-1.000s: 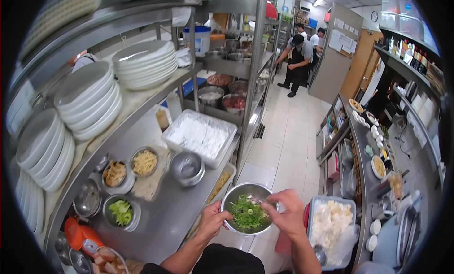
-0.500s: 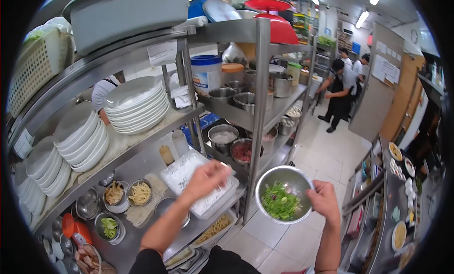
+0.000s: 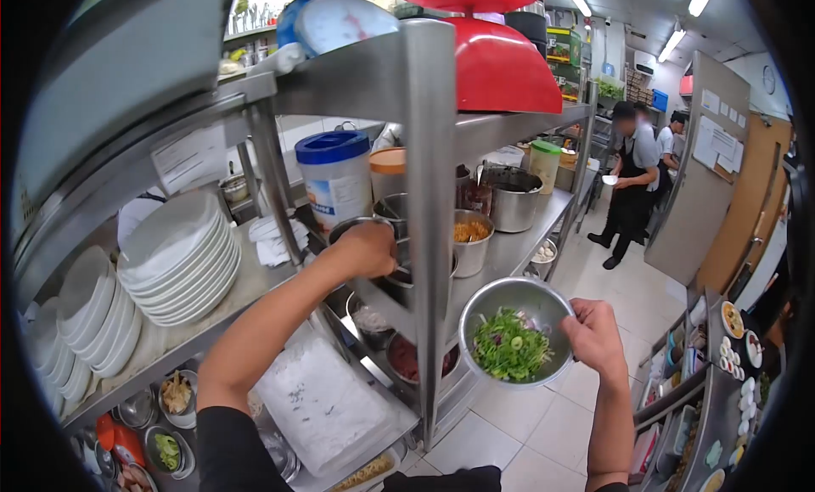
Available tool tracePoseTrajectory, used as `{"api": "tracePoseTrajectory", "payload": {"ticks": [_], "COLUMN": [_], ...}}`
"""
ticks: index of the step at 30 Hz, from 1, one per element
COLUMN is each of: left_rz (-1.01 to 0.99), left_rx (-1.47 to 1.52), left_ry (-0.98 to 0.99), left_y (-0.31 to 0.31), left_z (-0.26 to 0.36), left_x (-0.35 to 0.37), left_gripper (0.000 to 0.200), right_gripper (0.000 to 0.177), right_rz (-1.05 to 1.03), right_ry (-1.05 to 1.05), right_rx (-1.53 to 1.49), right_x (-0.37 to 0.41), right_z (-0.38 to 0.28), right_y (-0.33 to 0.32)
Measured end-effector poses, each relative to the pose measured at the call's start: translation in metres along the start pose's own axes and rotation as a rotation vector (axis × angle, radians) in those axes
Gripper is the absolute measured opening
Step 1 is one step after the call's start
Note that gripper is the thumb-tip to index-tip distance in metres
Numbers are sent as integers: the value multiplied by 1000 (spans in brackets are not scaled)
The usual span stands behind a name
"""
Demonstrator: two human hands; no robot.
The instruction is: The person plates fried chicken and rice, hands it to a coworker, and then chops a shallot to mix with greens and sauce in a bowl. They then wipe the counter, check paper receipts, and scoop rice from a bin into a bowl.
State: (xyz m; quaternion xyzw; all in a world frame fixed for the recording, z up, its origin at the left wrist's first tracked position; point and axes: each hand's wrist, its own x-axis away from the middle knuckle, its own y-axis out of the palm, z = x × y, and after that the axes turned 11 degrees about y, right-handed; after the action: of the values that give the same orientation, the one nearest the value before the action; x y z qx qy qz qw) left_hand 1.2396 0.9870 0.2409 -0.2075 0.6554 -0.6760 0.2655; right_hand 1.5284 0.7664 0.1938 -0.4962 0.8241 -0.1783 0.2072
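Observation:
My right hand [image 3: 594, 335] grips the rim of a stainless steel mixing bowl [image 3: 556, 301], thumb on the inside. Chopped green leaves [image 3: 512, 346] with a few pale and purplish shreds lie in it. Over the middle shelf, my left hand [image 3: 365, 247] reaches in among metal pots, just left of a steel post [image 3: 430, 237]. Its fingers curl downward at a dark pot [image 3: 352, 227]; the fingertips are hidden, so anything pinched there cannot be made out. Beside it stands a blue-lidded plastic tub [image 3: 334, 176].
A red scale [image 3: 503, 72] sits on the top shelf. Stacked white plates [image 3: 180, 263] line the left shelf. Below my left arm is a white container [image 3: 318, 399]. Along the aisle, co-workers [image 3: 632, 174] stand near a grey door [image 3: 698, 169].
My left hand has moved up and forward, from above the white container to the pots on the shelf. The view has shifted closer to the shelves. My right hand still holds the bowl.

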Motion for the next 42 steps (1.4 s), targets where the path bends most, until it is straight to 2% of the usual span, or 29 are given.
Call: {"api": "tracePoseTrajectory", "payload": {"ticks": [2,3,4,6,7,8,10,11,12,15,16,18,22,24,25,28,31,32,34,35,37,38,40,41,42], "left_rz": [114,184,168,135,98,89,61,-4,-11,-48,-51,58,45,131,237,260,322,319,385,377,368,361,499,496,416], "left_rx": [-285,-90,-90,138,-22,-26,-324,-236,-234,94,98,401,568,678,824,956,1036,1038,1200,1202,1127,1128,714,718,408], "left_ry": [288,287,250,35,-54,-91,-189,-276,-314,-414,-437,-538,-641,-736,-811,-832,-912,-902,-714,-703,-930,-923,-540,-538,-445], "left_y": [5,-2,-9,-27,-39,-38,-31,-29,-27,-26,-23,-18,-20,-22,-26,-24,-24,-22,-20,-22,-26,-22,-9,-8,-9], "left_z": [-4,4,11,19,36,42,50,56,57,61,61,60,56,55,59,47,47,44,35,35,38,39,46,51,59], "left_x": [-4,4,8,13,8,6,8,3,2,1,2,2,3,8,9,20,24,27,34,32,30,30,31,29,28], "left_gripper": [28,23,23,20,16,16,13,15,15,23,23,16,13,11,10,9,8,8,6,6,8,8,11,11,12], "right_gripper": [17,16,16,16,15,15,15,15,15,13,12,11,9,10,10,11,13,14,14,14,15,15,15,14,14], "right_rz": [-51,-77,-112,-184,-196,-204,-263,-296,-329,-416,-424,-462,-543,-563,-572,-564,-591,-587,-562,-542,-515,-497,-476,-474,-474], "right_ry": [-14,-33,-49,-101,-113,-130,-213,-221,-228,-256,-269,-288,-310,-305,-299,-310,-161,-123,-105,-108,-101,-135,-164,-149,-134], "right_rx": [-15,17,51,55,69,84,79,96,114,88,67,28,-16,-9,-8,-22,-73,-83,-99,-76,-52,-8,38,48,58], "right_x": [-23,-33,-44,-68,-75,-82,-99,-106,-113,-127,-130,-134,-141,-142,-142,-146,-154,-157,-165,-170,-177,-180,-177,-172,-167], "right_z": [0,-2,0,4,1,-2,-4,-4,-3,3,4,8,13,10,9,13,7,2,-12,-19,-30,-34,-38,-39,-40], "right_y": [4,6,8,15,16,16,20,20,22,24,25,30,36,34,33,24,4,-3,-14,-18,-22,-23,-23,-21,-18]}}
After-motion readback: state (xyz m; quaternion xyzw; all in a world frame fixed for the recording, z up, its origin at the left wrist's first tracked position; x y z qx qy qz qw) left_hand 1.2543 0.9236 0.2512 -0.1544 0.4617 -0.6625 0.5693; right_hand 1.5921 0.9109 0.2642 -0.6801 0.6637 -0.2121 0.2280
